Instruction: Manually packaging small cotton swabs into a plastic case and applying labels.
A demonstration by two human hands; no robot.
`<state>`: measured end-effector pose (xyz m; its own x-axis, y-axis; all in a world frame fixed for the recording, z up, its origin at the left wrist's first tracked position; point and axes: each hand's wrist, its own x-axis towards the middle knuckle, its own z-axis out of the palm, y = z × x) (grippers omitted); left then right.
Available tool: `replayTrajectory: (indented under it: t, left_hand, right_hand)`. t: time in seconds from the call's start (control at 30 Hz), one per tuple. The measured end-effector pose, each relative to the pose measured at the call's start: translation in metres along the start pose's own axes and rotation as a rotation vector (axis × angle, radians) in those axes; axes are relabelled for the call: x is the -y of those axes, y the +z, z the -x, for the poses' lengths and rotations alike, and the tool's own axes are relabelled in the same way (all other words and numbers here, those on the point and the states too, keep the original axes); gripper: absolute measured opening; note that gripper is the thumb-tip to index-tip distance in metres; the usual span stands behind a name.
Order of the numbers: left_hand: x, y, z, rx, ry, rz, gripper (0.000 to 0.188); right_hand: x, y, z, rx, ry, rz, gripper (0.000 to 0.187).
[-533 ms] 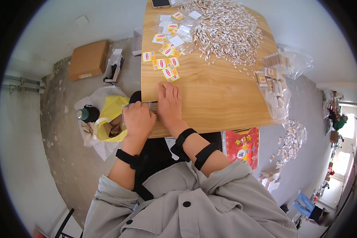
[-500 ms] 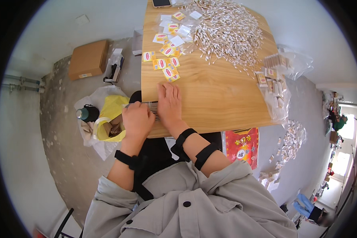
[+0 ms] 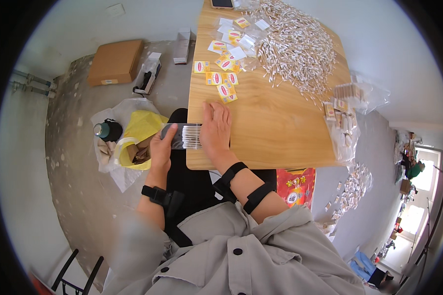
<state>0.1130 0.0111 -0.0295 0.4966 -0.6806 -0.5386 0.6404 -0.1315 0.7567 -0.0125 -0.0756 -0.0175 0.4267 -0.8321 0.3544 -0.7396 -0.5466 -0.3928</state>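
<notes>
A short row of white-tipped cotton swabs (image 3: 191,136) lies side by side at the table's left edge, between my two hands. Under or around the row is a flat, dark-looking piece (image 3: 177,132); whether it is a plate or a see-through bag I cannot tell. My left hand (image 3: 160,149) grips its left end, thumb on top. My right hand (image 3: 217,129) lies flat on the wooden table (image 3: 275,128), fingers stretched forward, its edge against the right end of the row and partly hiding it.
A large heap of loose cotton swabs (image 3: 298,49) covers the far right of the table. Yellow-and-white cards (image 3: 214,78) and clear bags lie far left. Packed swab bundles (image 3: 342,110) sit at the right edge. A yellow bag (image 3: 145,125) and a bottle (image 3: 108,130) stand on the floor left.
My left hand has drawn back off the swabs, so the row and the dark piece show more. My right hand stays at the row. The whole view has shifted slightly.
</notes>
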Motion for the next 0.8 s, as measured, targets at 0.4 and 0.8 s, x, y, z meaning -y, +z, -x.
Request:
replayTrajectory:
  t: [0.4, 0.8]
  left_hand:
    - [0.008, -0.006, -0.003, 0.015, 0.11, 0.055, 0.021]
    - [0.017, -0.016, -0.003, 0.082, 0.078, 0.088, 0.024]
  right_hand:
    - [-0.024, -0.009, -0.014, -0.142, 0.241, -0.388, 0.041]
    - [-0.066, -0.024, -0.07, 0.113, 0.5, -0.196, 0.037]
